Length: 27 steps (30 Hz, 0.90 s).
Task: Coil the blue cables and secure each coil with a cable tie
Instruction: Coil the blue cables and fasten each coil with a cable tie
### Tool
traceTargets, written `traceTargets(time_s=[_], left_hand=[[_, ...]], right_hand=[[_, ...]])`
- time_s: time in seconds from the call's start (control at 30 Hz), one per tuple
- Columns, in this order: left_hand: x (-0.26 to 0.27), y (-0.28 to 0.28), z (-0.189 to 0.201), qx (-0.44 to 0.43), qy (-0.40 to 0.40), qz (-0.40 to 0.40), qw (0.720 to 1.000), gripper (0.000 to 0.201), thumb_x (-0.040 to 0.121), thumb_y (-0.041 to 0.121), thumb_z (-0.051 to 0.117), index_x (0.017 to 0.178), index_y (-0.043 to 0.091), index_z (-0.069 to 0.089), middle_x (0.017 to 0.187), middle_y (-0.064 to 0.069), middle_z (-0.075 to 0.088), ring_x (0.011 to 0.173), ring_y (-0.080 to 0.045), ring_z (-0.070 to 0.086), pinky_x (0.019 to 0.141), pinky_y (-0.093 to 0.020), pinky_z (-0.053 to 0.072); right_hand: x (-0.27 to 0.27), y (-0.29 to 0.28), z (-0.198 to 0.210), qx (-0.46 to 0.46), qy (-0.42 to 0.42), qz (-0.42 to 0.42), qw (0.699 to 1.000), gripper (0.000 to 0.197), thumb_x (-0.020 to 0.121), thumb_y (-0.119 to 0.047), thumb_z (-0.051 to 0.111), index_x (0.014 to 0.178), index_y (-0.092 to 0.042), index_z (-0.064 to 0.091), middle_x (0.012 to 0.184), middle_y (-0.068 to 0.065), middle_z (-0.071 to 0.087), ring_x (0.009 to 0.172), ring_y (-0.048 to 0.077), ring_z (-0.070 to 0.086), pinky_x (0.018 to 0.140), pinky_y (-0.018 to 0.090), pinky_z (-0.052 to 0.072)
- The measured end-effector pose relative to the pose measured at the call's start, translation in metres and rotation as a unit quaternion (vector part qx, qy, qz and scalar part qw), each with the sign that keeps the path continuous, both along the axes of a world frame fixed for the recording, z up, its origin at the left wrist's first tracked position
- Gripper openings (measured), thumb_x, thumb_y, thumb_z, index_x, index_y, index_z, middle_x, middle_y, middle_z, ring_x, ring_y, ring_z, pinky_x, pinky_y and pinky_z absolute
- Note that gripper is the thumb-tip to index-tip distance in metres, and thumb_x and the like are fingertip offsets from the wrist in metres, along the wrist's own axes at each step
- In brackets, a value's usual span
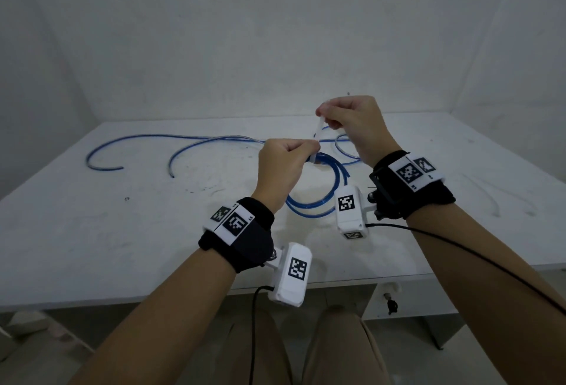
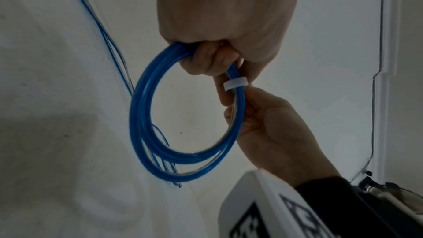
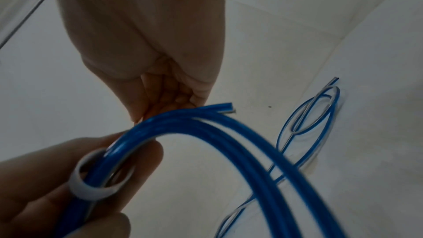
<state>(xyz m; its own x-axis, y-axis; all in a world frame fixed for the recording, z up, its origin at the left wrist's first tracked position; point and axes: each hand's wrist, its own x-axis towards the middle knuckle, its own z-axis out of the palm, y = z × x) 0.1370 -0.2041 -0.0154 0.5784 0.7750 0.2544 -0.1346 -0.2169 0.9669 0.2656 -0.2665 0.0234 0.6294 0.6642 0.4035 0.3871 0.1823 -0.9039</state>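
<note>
Blue cable coil (image 2: pixel 183 115) hangs from my left hand (image 1: pixel 283 167), whose fingers (image 2: pixel 206 59) curl round its strands above the worktop (image 1: pixel 153 231). A white cable tie (image 2: pixel 235 83) loops the bundle just beside those fingers. My right hand (image 1: pixel 355 127), higher up, pinches the tie's tail. More loose blue cable (image 1: pixel 137 147) lies on the worktop beyond.

A scuffed white counter (image 1: pixel 107 246) is standing against pale walls, carrying loose blue cables (image 1: pixel 128 147) that are trailing in long curves across its far side, while another blue cable loop (image 3: pixel 313 115) is lying flat on the surface farther right.
</note>
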Motion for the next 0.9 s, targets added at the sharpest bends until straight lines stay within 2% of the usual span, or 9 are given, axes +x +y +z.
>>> traceTargets(time_s=[0.13,0.23,0.33,0.47,0.57,0.63,0.73,0.8,0.9], left_hand=[[0.0,0.004,-0.002,-0.022,0.0,0.011,1.0,0.016,0.081,0.011,0.07,0.067,0.005,0.074,0.068,-0.009,0.072,0.041,-0.001,0.049,0.047,-0.013,0.034],[-0.004,0.01,-0.001,-0.051,-0.02,0.031,0.998,0.019,0.082,0.011,0.069,0.072,-0.005,0.073,0.063,-0.009,0.063,0.036,-0.003,0.038,0.044,-0.015,0.029],[-0.006,0.013,0.002,-0.079,-0.04,0.04,0.995,0.018,0.083,0.01,0.068,0.077,-0.007,0.072,0.056,-0.006,0.055,0.039,-0.012,0.031,0.041,-0.02,0.028],[-0.005,0.014,0.004,-0.056,-0.025,0.031,0.998,0.017,0.083,0.013,0.068,0.077,-0.002,0.073,0.064,-0.008,0.064,0.041,-0.018,0.05,0.049,-0.025,0.043],[-0.004,0.019,0.001,-0.041,-0.015,0.009,0.999,0.017,0.083,0.014,0.067,0.08,-0.001,0.075,0.077,-0.01,0.075,0.06,-0.027,0.069,0.072,-0.038,0.057],[-0.005,0.021,0.0,-0.034,-0.012,-0.002,0.999,0.021,0.084,0.014,0.066,0.084,-0.006,0.073,0.081,-0.011,0.076,0.065,-0.029,0.07,0.078,-0.041,0.057],[-0.005,0.017,0.001,-0.03,-0.008,0.004,1.0,0.022,0.086,0.014,0.065,0.086,-0.006,0.073,0.075,-0.006,0.073,0.051,-0.018,0.061,0.065,-0.034,0.055],[-0.003,0.014,0.003,-0.01,-0.006,0.009,1.0,0.017,0.087,0.015,0.065,0.084,0.004,0.077,0.074,-0.003,0.072,0.045,-0.013,0.054,0.055,-0.027,0.051],[-0.003,0.014,0.003,-0.013,-0.018,0.019,1.0,0.014,0.086,0.013,0.067,0.083,0.005,0.077,0.068,-0.003,0.069,0.041,-0.014,0.043,0.045,-0.022,0.041]], right_hand=[[0.0,-0.002,0.0,-0.046,0.0,0.035,0.998,0.019,0.093,-0.013,0.058,0.084,-0.002,0.071,0.077,0.013,0.063,0.062,0.016,0.054,0.061,0.021,0.047],[-0.002,-0.009,-0.007,-0.141,0.042,0.097,0.984,0.036,0.099,-0.035,0.047,0.092,-0.008,0.07,0.087,0.012,0.07,0.075,0.022,0.063,0.073,0.029,0.052],[-0.008,-0.014,-0.023,-0.207,0.033,0.141,0.968,0.048,0.101,-0.042,0.036,0.092,-0.008,0.069,0.079,0.012,0.07,0.076,0.025,0.065,0.081,0.036,0.05],[-0.022,-0.009,-0.034,-0.176,0.084,0.134,0.972,0.039,0.103,-0.033,0.034,0.083,-0.007,0.057,0.06,0.001,0.037,0.05,0.014,0.036,0.064,0.034,0.04],[-0.026,-0.008,-0.031,-0.17,0.087,0.109,0.976,0.037,0.103,-0.03,0.035,0.077,-0.011,0.052,0.055,-0.004,0.032,0.044,0.009,0.027,0.056,0.029,0.032],[-0.028,-0.008,-0.028,-0.165,0.065,0.101,0.979,0.037,0.103,-0.027,0.034,0.072,-0.013,0.049,0.053,-0.006,0.034,0.044,0.009,0.028,0.053,0.028,0.031],[-0.03,-0.005,-0.027,-0.164,0.037,0.087,0.982,0.036,0.103,-0.025,0.034,0.069,-0.015,0.044,0.056,-0.004,0.035,0.048,0.011,0.029,0.051,0.028,0.029],[-0.033,-0.003,-0.028,-0.156,0.032,0.086,0.984,0.034,0.103,-0.024,0.034,0.071,-0.014,0.043,0.059,-0.002,0.035,0.051,0.011,0.028,0.051,0.027,0.027],[-0.034,-0.002,-0.031,-0.138,0.063,0.093,0.984,0.029,0.103,-0.023,0.034,0.076,-0.014,0.04,0.06,-0.002,0.034,0.05,0.01,0.028,0.051,0.026,0.026]])
